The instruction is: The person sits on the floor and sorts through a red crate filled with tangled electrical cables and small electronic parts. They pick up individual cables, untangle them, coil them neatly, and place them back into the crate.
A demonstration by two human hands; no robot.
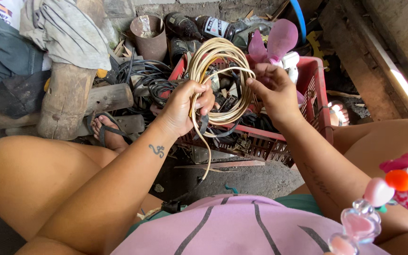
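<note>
My left hand (185, 106) grips a coil of cream-coloured cable (220, 52) by its left side, held up over a red plastic crate (315, 89). A loose end of the cable hangs down from my left hand toward the ground. My right hand (272, 92) holds the right side of the coil, fingers pinching a strand. Black straps or wires dangle within the coil.
The crate holds tangled wires and scrap. Behind it lie dark bottles (213, 26), a rusty tin can (149, 33), a pink fan blade (277, 40) and black cables (142, 78). A wooden log (67, 99) with cloth on top stands left. My sandalled foot (109, 132) rests by it.
</note>
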